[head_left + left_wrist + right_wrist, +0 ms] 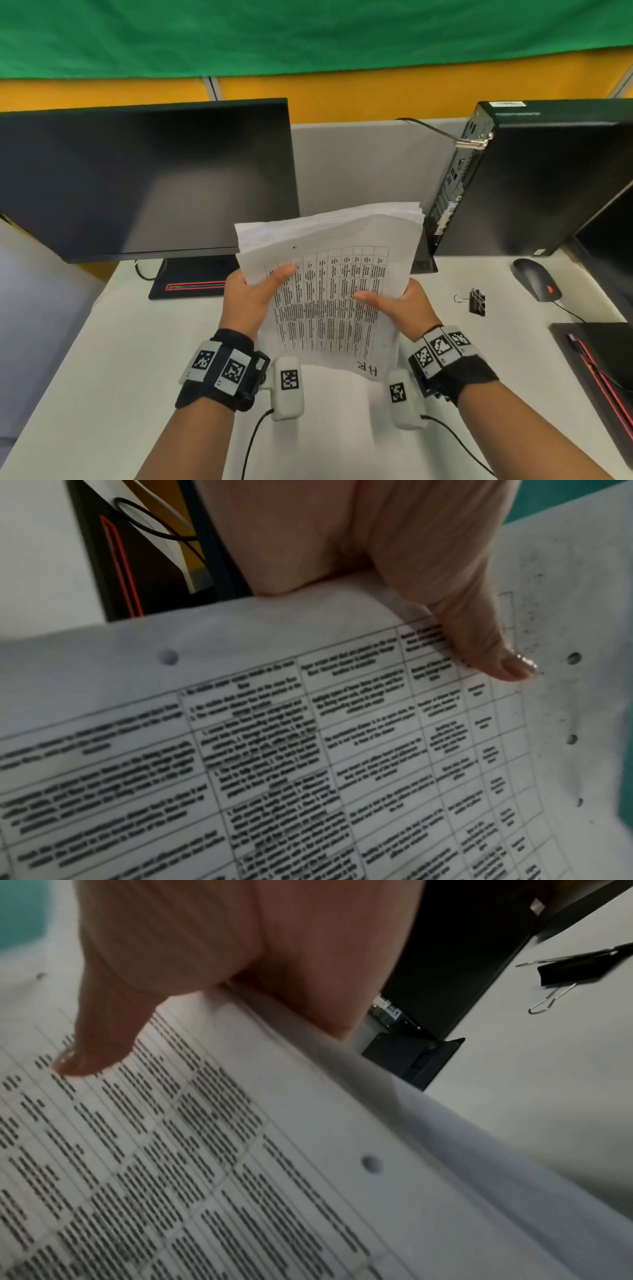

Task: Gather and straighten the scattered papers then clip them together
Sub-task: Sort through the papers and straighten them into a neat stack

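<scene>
A stack of white papers [329, 274], its top sheet printed with a table, is held above the desk, tilted away from me. My left hand [251, 294] grips its left edge, thumb on top [479, 631]. My right hand [400, 305] grips the right edge, thumb lying across the printed page [103, 1042]. The fingers of both hands are hidden under the stack. The sheets' far edges are fanned and uneven. A black binder clip [476, 301] with wire handles lies on the desk to the right of my right hand, also in the right wrist view [582, 969].
A dark monitor [144, 178] stands at the back left on its base [191, 281]. A black computer tower [534, 178] stands at the back right, with a black mouse [536, 279] in front of it. A black pad [599, 377] lies at the right edge of the white desk [120, 359].
</scene>
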{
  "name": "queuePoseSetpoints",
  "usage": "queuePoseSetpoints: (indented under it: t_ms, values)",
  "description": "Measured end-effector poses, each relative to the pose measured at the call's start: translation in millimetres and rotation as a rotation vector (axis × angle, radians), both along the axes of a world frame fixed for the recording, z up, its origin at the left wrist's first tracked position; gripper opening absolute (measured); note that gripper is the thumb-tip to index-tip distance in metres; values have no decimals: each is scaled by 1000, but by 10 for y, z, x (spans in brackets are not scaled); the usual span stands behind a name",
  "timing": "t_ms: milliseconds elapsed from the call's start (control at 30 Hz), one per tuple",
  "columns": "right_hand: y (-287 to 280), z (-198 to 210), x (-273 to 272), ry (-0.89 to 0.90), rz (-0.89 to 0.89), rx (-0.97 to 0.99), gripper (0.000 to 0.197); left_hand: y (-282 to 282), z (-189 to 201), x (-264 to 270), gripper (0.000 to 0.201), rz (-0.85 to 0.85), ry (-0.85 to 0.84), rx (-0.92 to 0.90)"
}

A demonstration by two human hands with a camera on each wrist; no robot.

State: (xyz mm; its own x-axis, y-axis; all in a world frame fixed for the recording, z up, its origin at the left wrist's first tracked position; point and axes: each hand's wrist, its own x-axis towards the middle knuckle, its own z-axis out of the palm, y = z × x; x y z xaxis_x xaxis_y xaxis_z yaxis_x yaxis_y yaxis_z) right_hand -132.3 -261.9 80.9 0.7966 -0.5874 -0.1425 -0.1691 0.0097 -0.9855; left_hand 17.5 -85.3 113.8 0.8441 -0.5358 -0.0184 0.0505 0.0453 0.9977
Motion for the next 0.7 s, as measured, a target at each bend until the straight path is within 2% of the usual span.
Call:
queuePoseSetpoints:
  t_ms: [100,200,300,400,500,600,700]
  values:
    - [70,-136,-11,-31,-122,-32,57,44,-26,-3,21,-2,3,-2]
    - [156,-263,-41,-29,-228,-150,70,97,-42,20,25,49,39,-37]
    - [234,-309,-27,-33,-189,-266,72,118,-3,28,26,92,52,-105]
    - [225,-359,33,-66,-187,-286,67,106,45,47,23,59,34,-140]
    - [233,-480,55,-16,-130,-275,61,106,-25,42,23,1,66,-77]
    - [273,-581,29,72,-47,-195,52,137,-126,41,36,1,79,26]
    - [265,-631,28,79,-30,-157,56,147,-135,74,44,-29,118,69]
